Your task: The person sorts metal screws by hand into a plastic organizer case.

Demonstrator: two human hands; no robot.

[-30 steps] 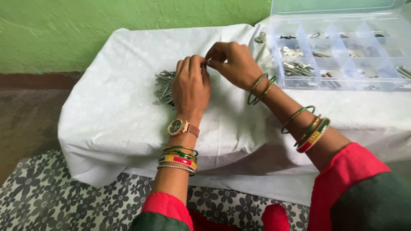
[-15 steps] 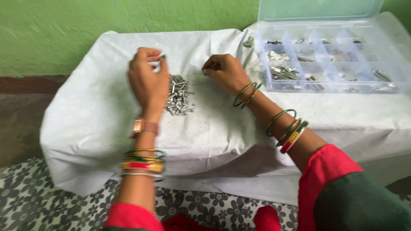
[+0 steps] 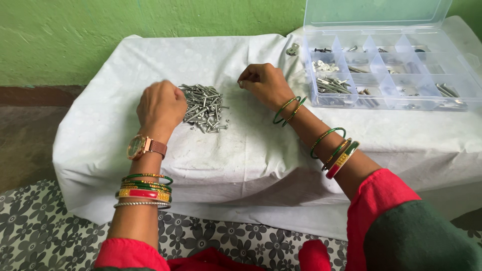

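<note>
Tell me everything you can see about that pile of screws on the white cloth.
The pile of screws is a loose heap of silvery metal screws and bolts, mostly long and slim, lying crisscross on the white cloth. A few small pieces have strayed at its lower right edge. The left hand rests at the pile's left side, knuckles up; its fingers are hidden, so contact is unclear. The right hand is apart, to the right.
</note>
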